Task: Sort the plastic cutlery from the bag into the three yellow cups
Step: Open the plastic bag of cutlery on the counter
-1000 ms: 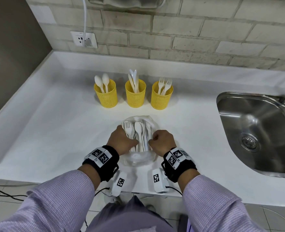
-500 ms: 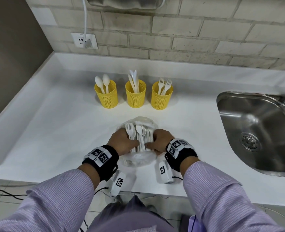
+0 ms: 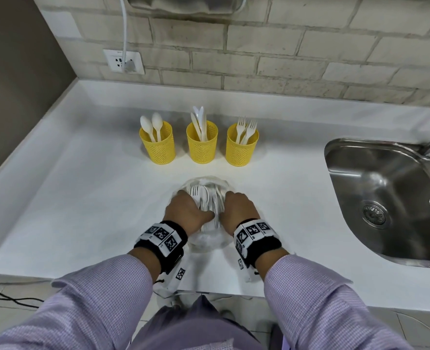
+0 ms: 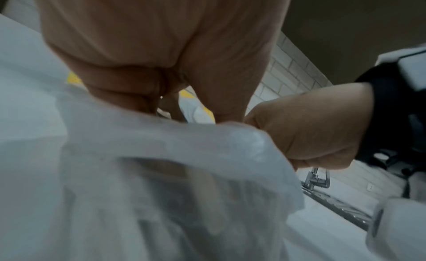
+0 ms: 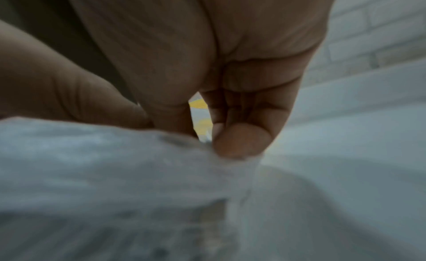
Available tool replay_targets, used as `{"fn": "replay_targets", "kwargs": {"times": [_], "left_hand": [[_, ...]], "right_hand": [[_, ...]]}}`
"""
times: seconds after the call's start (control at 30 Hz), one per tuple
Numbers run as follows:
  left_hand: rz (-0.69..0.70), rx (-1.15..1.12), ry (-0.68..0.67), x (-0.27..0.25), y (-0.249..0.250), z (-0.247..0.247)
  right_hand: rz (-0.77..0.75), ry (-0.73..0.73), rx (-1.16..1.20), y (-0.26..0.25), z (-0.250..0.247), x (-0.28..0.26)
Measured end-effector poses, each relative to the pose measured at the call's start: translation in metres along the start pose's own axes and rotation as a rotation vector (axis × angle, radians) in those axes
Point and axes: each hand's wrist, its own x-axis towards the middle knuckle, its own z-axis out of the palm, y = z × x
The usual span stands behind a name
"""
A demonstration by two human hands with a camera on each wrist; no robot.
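Observation:
A clear plastic bag [image 3: 208,238] of white cutlery [image 3: 206,198] lies on the white counter near its front edge. My left hand [image 3: 187,213] grips the bag's left side and my right hand [image 3: 237,209] grips its right side, fingers curled into the plastic. Up close, the bag [image 4: 161,173] fills the left wrist view under my left hand [image 4: 161,64]. The right wrist view is blurred, with my right hand [image 5: 219,82] pinching the bag [image 5: 115,164]. Behind stand three yellow mesh cups: the left one [image 3: 158,145] holds spoons, the middle one [image 3: 202,144] knives, the right one [image 3: 241,146] forks.
A steel sink [image 3: 390,198] is set into the counter [image 3: 82,198] at the right. A brick wall with a socket and white cable [image 3: 124,60] runs along the back. A dark wall closes off the left side.
Both hands have closed in on the bag, bunching the plastic round the cutlery. The right hand has moved left toward the left hand.

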Motion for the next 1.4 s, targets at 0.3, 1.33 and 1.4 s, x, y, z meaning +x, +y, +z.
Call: {"fn": "replay_targets", "kwargs": {"times": [0.3, 1.33, 1.4], "left_hand": [[0.016, -0.098, -0.023, -0.001, -0.002, -0.004], [-0.046, -0.765, -0.206, -0.002, -0.009, -0.012], [-0.043, -0.835, -0.253, -0.004, -0.005, -0.012]], "right_hand": [[0.043, -0.131, 0.081, -0.009, -0.013, 0.012], [-0.160, 0.137, 0.585, 0.012, 0.008, 0.001], [-0.104, 0.103, 0.722, 0.013, 0.006, 0.000]]}}
